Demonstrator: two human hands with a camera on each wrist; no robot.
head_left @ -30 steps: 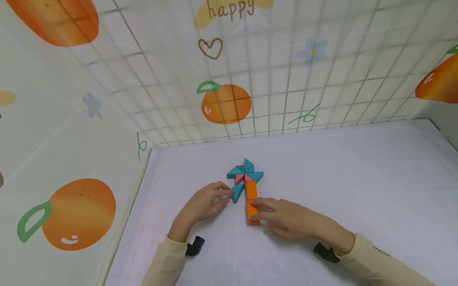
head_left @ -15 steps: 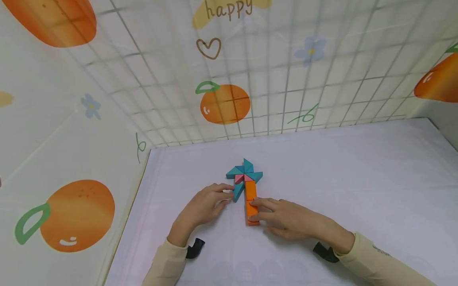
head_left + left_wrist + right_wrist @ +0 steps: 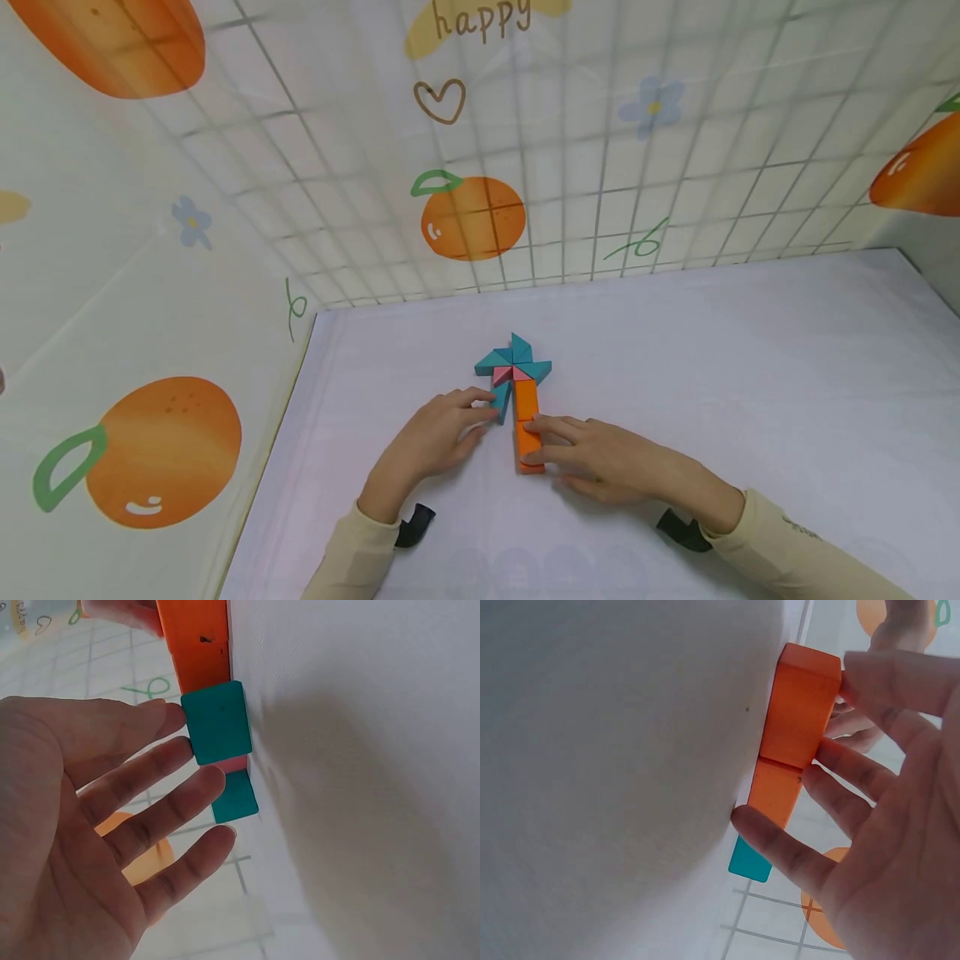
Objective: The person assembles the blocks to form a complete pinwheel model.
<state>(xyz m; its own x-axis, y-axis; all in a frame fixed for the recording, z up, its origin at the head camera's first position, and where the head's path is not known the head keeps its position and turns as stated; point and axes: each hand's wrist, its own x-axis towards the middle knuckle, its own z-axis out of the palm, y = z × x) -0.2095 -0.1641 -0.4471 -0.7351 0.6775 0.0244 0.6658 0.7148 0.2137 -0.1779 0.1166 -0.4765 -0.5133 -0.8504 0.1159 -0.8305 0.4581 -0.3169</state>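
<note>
Teal triangular blocks (image 3: 521, 350) and two pink triangles (image 3: 519, 374) lie as a pinwheel on the table, above a column of two orange blocks (image 3: 527, 400). A separate teal triangle (image 3: 501, 403) lies below the left pink one, left of the column, with a narrow gap between. My left hand (image 3: 437, 433) touches this teal triangle with its fingertips; in the left wrist view the fingers extend toward the teal block's face (image 3: 217, 724). Spread fingers of my right hand (image 3: 603, 460) rest on the lower orange block (image 3: 802, 705).
The white tabletop (image 3: 712, 375) extends widely to the right. Its left edge meets a printed side wall (image 3: 165, 317), and a gridded backdrop (image 3: 570, 225) with orange prints stands behind. A dark strap (image 3: 415, 526) shows at each wrist.
My left hand has shifted slightly right, pushing the teal triangle. That block has turned more upright and sits nearer the orange column. The right hand stays in place on the orange block.
</note>
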